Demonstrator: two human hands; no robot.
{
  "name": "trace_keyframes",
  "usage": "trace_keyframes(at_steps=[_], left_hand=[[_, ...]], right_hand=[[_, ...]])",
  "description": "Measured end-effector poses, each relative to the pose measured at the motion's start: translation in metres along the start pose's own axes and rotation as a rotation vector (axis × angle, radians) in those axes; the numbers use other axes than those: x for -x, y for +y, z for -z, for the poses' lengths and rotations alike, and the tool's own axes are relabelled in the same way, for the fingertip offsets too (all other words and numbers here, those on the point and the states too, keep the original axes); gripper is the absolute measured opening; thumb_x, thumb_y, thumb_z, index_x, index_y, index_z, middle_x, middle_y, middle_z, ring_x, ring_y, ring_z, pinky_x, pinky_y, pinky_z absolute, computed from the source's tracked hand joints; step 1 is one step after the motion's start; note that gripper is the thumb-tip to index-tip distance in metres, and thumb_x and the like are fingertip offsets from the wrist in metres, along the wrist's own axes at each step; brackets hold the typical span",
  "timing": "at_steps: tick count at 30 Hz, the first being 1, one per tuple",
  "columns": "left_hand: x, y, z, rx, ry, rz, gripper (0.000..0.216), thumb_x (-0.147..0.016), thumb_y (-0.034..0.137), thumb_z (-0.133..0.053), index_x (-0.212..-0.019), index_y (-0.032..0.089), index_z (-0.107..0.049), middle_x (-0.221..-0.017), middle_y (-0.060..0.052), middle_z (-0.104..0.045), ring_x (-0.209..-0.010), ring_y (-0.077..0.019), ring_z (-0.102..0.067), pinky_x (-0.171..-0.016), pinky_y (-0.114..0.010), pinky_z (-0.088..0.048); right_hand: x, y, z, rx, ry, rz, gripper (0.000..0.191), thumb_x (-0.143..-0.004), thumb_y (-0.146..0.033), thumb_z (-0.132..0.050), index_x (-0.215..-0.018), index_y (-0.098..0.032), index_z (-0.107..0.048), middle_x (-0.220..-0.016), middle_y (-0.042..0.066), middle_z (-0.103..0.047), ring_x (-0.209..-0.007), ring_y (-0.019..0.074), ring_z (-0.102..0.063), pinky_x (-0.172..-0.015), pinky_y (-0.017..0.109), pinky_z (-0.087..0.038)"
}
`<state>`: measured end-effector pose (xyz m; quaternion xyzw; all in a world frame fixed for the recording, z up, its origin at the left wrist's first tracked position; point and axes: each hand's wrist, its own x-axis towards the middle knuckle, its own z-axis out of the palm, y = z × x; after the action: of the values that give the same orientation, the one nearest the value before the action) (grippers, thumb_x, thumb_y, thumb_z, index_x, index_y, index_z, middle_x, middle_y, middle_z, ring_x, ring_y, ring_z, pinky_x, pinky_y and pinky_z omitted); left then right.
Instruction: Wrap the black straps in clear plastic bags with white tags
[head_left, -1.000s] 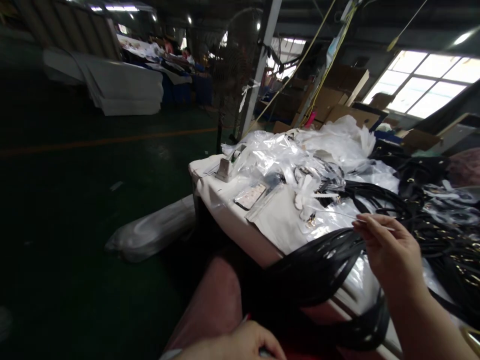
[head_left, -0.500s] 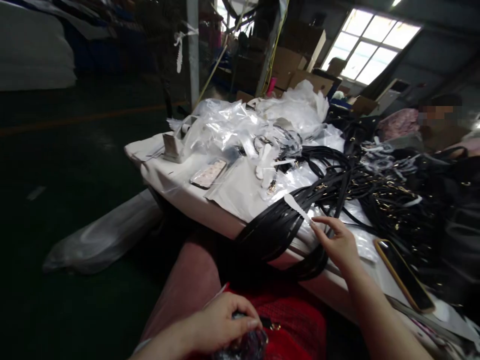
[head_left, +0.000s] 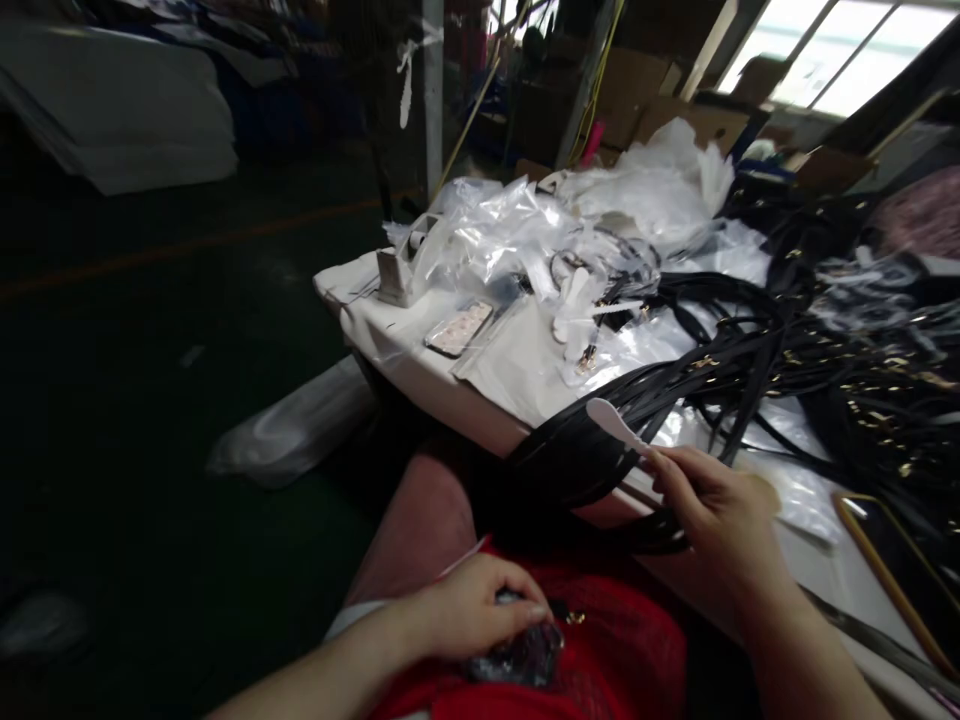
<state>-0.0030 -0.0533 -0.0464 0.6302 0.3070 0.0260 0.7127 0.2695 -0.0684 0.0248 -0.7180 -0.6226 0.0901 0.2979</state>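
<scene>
Here, I watch the right hand (head_left: 724, 510) pinch a white strip (head_left: 611, 420), its long axis toward ten o'clock; the left hand (head_left: 487, 605) grasps a dark wrapped bundle (head_left: 521, 662) at the strip's seven o'clock.

From where I stand I can't read a word, number or brand anywhere; the patterned phone (head_left: 460, 329) lying on the desk (head_left: 480, 408) carries small marks too blurred to make out; the white strip (head_left: 613, 424), off to that phone's right, shows nothing legible; nor do the clear bags (head_left: 506, 240) just behind the phone or the cartons (head_left: 628, 92) farther back.
</scene>
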Motion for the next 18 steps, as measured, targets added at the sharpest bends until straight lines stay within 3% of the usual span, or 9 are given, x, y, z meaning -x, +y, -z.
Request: trace_keyframes(at_steps=[3,5,10,18], left_hand=[[0.003,0.003,-0.002,-0.051,0.030,-0.112,0.034,-0.087,0.041,-0.060,-0.101,0.014,-0.076,-0.096,-0.007,-0.075,-0.086,-0.0172,-0.067,-0.080,-0.024,-0.048],[0.004,0.000,-0.003,-0.041,0.057,-0.150,0.035,-0.087,0.041,-0.061,-0.103,0.013,-0.075,-0.101,-0.008,-0.075,-0.093,-0.0189,-0.067,-0.088,-0.026,-0.048],[0.005,-0.011,-0.008,0.102,0.054,-0.225,0.031,-0.091,0.032,-0.053,-0.108,0.013,-0.070,-0.103,-0.006,-0.072,-0.097,-0.0186,-0.065,-0.087,-0.028,-0.051],[0.005,-0.012,-0.005,0.080,0.070,-0.221,0.024,-0.091,0.032,-0.050,-0.083,0.013,-0.063,-0.063,0.002,-0.056,-0.059,-0.0106,-0.053,-0.060,-0.022,-0.044]], right_hand=[[0.039,-0.029,-0.016,-0.206,-0.295,0.027,0.024,-0.094,-0.039,-0.055,-0.094,-0.025,-0.074,-0.083,0.003,-0.073,-0.074,0.0190,-0.068,-0.065,0.026,-0.053],[0.064,-0.040,-0.032,-0.234,-0.380,0.087,0.022,-0.094,-0.035,-0.055,-0.099,-0.026,-0.074,-0.086,0.004,-0.073,-0.075,0.0183,-0.069,-0.064,0.025,-0.053],[0.102,-0.047,-0.055,-0.086,-0.340,0.213,0.025,-0.097,-0.030,-0.053,-0.111,-0.022,-0.072,-0.094,0.006,-0.072,-0.076,0.0171,-0.068,-0.068,0.027,-0.053],[0.108,-0.050,-0.056,0.003,-0.322,0.309,0.024,-0.097,-0.024,-0.053,-0.112,-0.018,-0.071,-0.090,0.005,-0.071,-0.074,0.0148,-0.067,-0.067,0.026,-0.051]])
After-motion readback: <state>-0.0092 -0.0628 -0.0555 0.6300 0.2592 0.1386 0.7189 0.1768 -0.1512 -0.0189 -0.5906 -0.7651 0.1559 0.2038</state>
